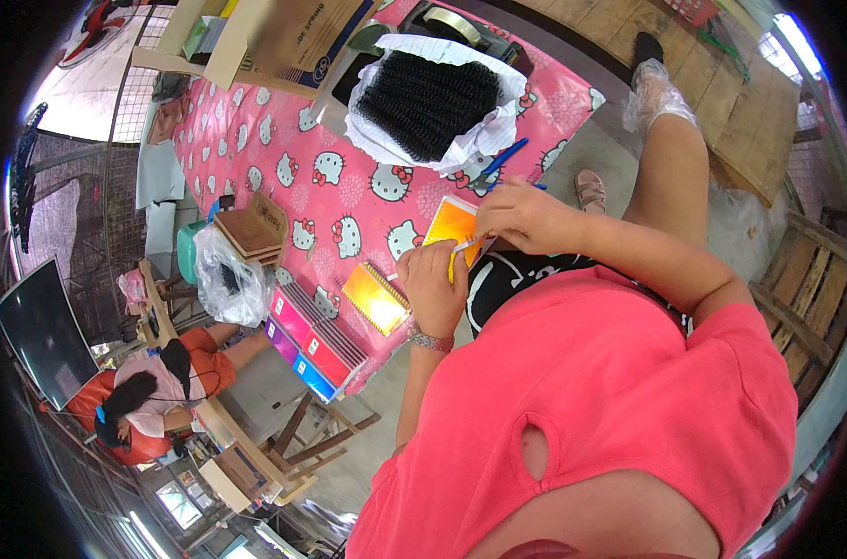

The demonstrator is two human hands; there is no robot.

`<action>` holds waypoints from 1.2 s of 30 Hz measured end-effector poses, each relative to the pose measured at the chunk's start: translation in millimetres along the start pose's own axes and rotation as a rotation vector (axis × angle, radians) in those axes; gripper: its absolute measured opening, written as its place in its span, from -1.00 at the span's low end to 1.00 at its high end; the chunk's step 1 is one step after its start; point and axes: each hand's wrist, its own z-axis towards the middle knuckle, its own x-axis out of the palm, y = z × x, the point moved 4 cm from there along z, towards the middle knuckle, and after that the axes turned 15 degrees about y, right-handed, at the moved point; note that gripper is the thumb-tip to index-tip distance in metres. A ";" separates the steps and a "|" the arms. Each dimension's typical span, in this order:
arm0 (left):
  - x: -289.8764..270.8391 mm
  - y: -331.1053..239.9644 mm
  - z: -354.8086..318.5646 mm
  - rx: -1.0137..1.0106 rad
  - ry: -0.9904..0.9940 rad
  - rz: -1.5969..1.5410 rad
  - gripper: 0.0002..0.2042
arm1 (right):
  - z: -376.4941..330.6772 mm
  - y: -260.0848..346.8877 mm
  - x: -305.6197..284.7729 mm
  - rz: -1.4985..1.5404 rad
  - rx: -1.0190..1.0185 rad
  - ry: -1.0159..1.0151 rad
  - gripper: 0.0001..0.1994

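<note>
An orange-yellow spiral notebook (451, 222) is tilted up at the near edge of the table, in front of my body. My left hand (430, 282) is closed on its lower left part, thumb and fingers bent over it. My right hand (528, 216) pinches at its right edge, with the fingertips partly hidden. A thin whitish strip (464, 245) shows between the two hands. Just left of my left hand lies another yellow spiral notebook (377, 298), shining in the light. A blue pen (506, 156) rests beyond my right hand, and a second blue piece is partly covered by that hand.
Black spiral coils (428, 102) lie on white paper in a tray at the back. Stacked purple, red and blue notebooks (313, 343) sit at the left edge. Brown boards (253, 230), a plastic bag (228, 279) and a carton (288, 42) stand around. Another person (153, 401) sits at left.
</note>
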 end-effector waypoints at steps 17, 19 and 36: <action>-3.2 -2.2 3.1 0.038 -0.050 -0.012 -0.84 | 3.2 -9.5 0.5 0.131 0.050 0.026 -0.82; -3.4 -3.1 2.9 0.038 -0.046 -0.012 -0.83 | 2.1 -13.1 2.9 0.212 0.032 0.009 -0.82; 1.0 -5.1 2.7 0.020 -0.027 -0.053 -0.73 | 22.1 21.2 -19.9 0.058 0.550 0.594 -0.61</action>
